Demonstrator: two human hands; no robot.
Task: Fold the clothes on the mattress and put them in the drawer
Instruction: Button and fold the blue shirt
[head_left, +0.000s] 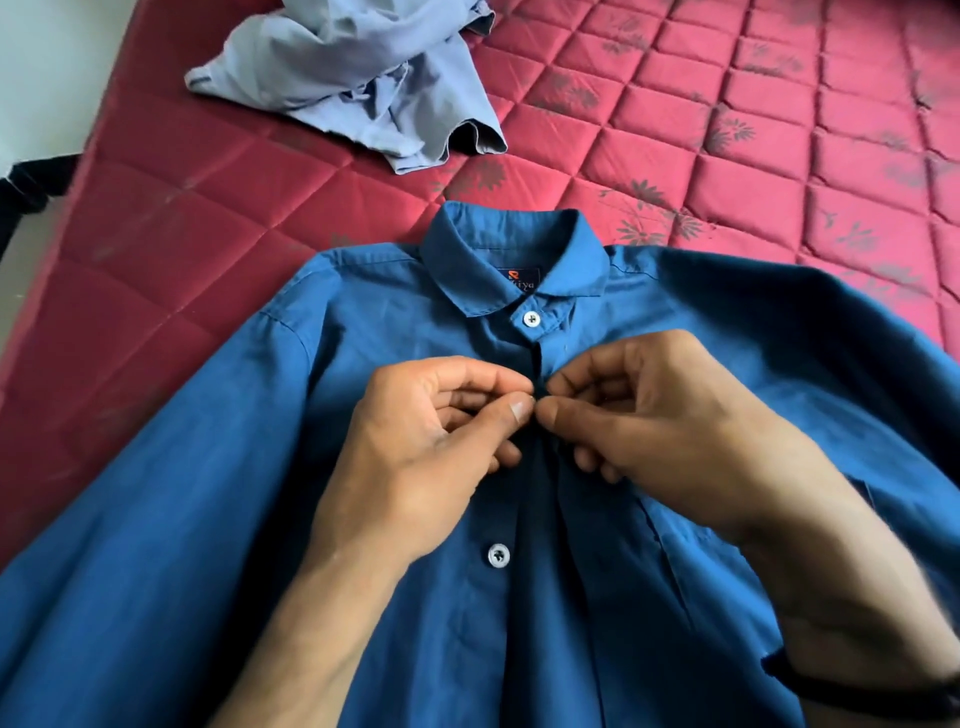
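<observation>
Hands, left (426, 436) and right (654, 415), pinch blue shirt (208, 493) placket edges; mattress (727, 130) beyond.

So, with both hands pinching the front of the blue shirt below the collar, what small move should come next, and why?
Probably finish fastening there. The left hand and right hand pinch the placket of the blue shirt, fingertips meeting. The collar button looks fastened; the lower button lies exposed. The shirt lies flat, unfolded, on the mattress.

Soft daylight, brightest at upper left; sheen on the mattress (675, 130); shadow beneath both hands at centre; wide-angle stretching and motion blur toward the lower right edge.
</observation>
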